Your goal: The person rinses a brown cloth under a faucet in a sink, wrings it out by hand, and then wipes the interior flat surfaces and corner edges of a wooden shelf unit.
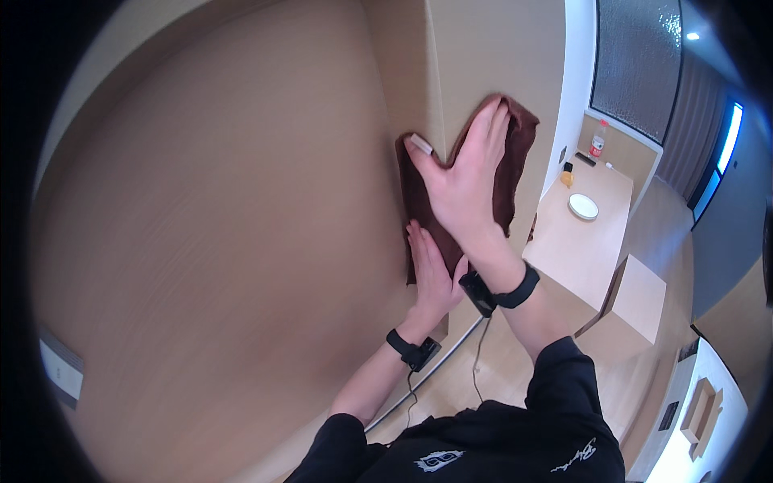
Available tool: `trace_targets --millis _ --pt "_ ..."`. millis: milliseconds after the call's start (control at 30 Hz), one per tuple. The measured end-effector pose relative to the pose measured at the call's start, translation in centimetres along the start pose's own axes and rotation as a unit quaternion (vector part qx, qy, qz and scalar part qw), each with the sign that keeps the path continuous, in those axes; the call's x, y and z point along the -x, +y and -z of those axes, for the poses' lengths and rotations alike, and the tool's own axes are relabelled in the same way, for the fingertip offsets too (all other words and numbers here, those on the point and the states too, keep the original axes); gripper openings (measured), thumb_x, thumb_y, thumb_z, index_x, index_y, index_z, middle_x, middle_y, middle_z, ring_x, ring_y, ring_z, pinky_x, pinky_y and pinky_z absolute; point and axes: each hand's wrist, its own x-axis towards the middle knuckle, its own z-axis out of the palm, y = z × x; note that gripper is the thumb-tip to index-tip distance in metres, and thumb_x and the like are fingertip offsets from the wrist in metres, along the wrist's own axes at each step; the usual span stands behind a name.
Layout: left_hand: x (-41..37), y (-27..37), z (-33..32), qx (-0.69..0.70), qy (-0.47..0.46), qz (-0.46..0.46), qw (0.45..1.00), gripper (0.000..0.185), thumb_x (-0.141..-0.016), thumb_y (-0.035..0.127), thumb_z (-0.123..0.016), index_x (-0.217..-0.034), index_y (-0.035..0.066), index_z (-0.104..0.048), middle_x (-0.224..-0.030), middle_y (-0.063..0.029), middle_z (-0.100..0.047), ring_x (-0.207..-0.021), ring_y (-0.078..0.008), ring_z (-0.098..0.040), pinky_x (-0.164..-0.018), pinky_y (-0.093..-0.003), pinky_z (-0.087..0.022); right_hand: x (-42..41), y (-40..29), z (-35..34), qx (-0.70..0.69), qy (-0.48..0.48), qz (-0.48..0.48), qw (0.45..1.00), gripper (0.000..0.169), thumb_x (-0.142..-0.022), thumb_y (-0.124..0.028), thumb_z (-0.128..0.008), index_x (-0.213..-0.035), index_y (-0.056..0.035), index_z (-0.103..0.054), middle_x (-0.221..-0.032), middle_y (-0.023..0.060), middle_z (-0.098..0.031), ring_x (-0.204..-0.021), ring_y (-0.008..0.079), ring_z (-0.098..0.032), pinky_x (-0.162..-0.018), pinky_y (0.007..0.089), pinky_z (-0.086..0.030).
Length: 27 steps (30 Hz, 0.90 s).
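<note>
A dark brown cloth (505, 199) is folded around the vertical edge of a pale wood-grain panel (489, 48). My right hand (470, 187) presses on its upper part, thumb on the left face and fingers stretched up the right face. Beside the thumb tip is a small pale strip (421, 143) that I cannot identify. Lower down, my left hand (432, 275) holds the cloth's bottom part, with fingers upward and the thumb partly behind my right wrist. Each wrist carries a black strap with a small black device (424, 354), from which a thin cable hangs.
A broad wood-grain surface (229, 211) fills the left. On the right, a pale table (580, 253) bears a white plate (583, 206), a plastic bottle (598, 142) and small items. A wooden box-like stool (640, 296) stands by it. An open cardboard box (700, 413) lies lower right.
</note>
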Motion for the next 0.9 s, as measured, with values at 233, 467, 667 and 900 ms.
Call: trace_targets --millis 233,467,667,900 --pt "-13.3 5.9 3.0 0.042 0.059 -0.06 0.996 0.096 -0.095 0.016 -0.067 -0.165 -0.008 -0.005 -0.173 -0.0321 -0.001 -0.161 -0.05 -0.001 -0.129 -0.0558 -0.007 -14.5 -1.5 5.4 -0.008 -0.071 0.032 0.997 0.139 -0.077 -0.072 -0.079 -0.157 0.0198 -0.011 -0.16 0.0428 -0.024 -0.154 0.0524 -0.021 -0.127 0.0561 -0.018" --pt "-18.3 9.3 4.0 0.057 0.085 -0.05 0.993 0.094 -0.093 0.013 -0.069 -0.164 -0.009 -0.011 -0.171 -0.0341 -0.01 -0.159 -0.0521 -0.008 -0.129 -0.0558 -0.011 -18.1 -3.0 5.1 -0.01 0.014 0.059 0.998 0.133 -0.077 -0.063 -0.08 -0.164 0.0065 -0.009 -0.165 0.0384 -0.019 -0.157 0.0499 -0.016 -0.127 0.0622 -0.01" --pt "-15.8 6.7 2.0 0.021 0.071 -0.04 0.996 0.091 -0.094 0.022 -0.07 -0.161 -0.013 -0.018 -0.165 -0.0403 -0.02 -0.155 -0.0576 -0.019 -0.126 -0.0622 -0.019 -15.6 -2.2 4.1 -0.019 -0.005 0.002 1.0 0.128 -0.079 -0.047 -0.083 -0.159 0.0163 -0.007 -0.164 0.0411 -0.018 -0.156 0.0532 -0.015 -0.129 0.0573 -0.01" --pt "-10.7 2.0 -1.5 -0.028 0.029 -0.023 0.999 0.098 -0.094 0.023 -0.073 -0.161 -0.013 -0.012 -0.166 -0.0405 -0.016 -0.155 -0.0577 -0.017 -0.126 -0.0621 -0.018 -12.3 0.7 2.1 -0.083 -0.05 -0.097 0.991 0.134 -0.076 -0.04 -0.088 -0.156 0.0201 0.0 -0.163 0.0438 -0.012 -0.156 0.0523 -0.013 -0.129 0.054 -0.013"
